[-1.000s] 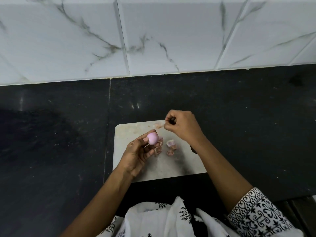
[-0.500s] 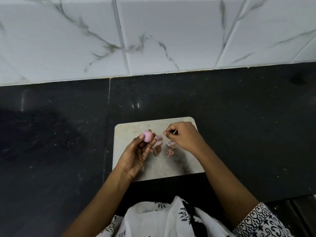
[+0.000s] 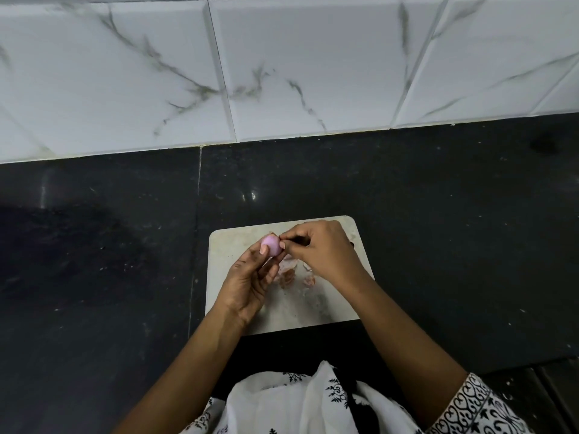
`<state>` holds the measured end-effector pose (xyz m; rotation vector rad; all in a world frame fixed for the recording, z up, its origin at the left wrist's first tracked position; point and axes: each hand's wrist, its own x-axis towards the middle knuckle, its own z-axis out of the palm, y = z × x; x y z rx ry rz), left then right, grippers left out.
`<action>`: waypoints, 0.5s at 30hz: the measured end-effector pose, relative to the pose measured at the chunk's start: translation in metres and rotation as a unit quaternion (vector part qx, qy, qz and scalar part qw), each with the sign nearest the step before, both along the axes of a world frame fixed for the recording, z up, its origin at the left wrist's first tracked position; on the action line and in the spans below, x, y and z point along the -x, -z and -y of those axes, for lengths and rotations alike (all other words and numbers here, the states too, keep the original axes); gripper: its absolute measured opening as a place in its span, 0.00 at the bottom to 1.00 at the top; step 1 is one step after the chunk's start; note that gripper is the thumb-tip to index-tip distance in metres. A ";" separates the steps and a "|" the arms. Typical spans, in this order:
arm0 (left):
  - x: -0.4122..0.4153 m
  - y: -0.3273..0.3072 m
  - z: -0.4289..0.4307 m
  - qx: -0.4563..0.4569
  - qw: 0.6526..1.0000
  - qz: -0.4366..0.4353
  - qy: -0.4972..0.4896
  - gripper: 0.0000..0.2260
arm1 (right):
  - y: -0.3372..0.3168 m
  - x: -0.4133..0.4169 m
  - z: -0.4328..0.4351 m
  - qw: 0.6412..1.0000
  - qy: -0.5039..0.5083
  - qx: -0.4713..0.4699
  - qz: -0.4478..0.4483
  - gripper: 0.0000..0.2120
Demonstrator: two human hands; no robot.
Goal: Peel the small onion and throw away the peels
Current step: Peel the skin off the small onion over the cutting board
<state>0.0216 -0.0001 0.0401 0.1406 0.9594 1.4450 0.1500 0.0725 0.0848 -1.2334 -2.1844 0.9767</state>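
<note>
A small pink onion (image 3: 271,245), mostly bare of skin, sits between the fingertips of my left hand (image 3: 250,277), held above a pale cutting board (image 3: 232,245). My right hand (image 3: 322,249) has its thumb and forefinger pinched together at the onion's top right side; what they hold is too small to make out. Several pinkish-brown peels (image 3: 294,275) lie on the board just below both hands, partly hidden by them.
The board lies on a dark stone counter (image 3: 438,230) that runs to a white marble-tiled wall (image 3: 297,67) at the back. My white patterned clothing (image 3: 297,402) fills the bottom of the view at the counter's front edge.
My right hand came back from the board's far side to the onion, and now pinches at its top. The left hand lifted the onion slightly and turned it.
</note>
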 end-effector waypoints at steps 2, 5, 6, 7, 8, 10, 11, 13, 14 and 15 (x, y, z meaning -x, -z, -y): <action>-0.001 -0.002 0.000 -0.001 1.000 -0.020 -0.001 0.10 | -0.002 0.000 -0.001 1.000 -0.009 0.004 0.008 0.08; -0.002 -0.003 0.000 -0.007 0.999 -0.039 -0.001 0.14 | -0.004 0.000 -0.003 1.000 -0.016 0.009 0.014 0.08; -0.002 -0.003 0.000 -0.008 0.999 -0.042 0.000 0.15 | -0.005 0.000 -0.004 1.000 -0.015 0.006 0.019 0.08; -0.001 -0.003 0.000 -0.008 0.999 -0.046 0.000 0.16 | -0.006 0.000 -0.004 1.000 -0.015 0.004 0.024 0.08; -0.001 -0.004 0.000 -0.008 0.999 -0.048 -0.002 0.16 | -0.007 0.001 -0.004 0.999 -0.015 0.004 0.029 0.08; -0.001 -0.003 0.000 -0.006 0.999 -0.051 -0.002 0.15 | -0.009 0.001 -0.003 0.999 -0.015 0.006 0.034 0.08; -0.001 -0.003 0.000 -0.005 0.999 -0.052 -0.002 0.15 | -0.009 0.001 -0.003 0.999 -0.014 0.007 0.034 0.07; -0.002 -0.004 0.000 -0.010 0.999 -0.050 -0.002 0.15 | -0.009 0.001 -0.002 1.000 -0.010 0.004 0.027 0.06; -0.002 -0.003 0.000 -0.014 0.999 -0.048 -0.003 0.16 | -0.009 0.001 -0.002 1.000 -0.005 -0.001 0.022 0.06; -0.003 -0.004 0.001 -0.017 0.999 -0.046 -0.003 0.17 | -0.008 0.001 -0.002 1.000 -0.001 -0.005 0.018 0.05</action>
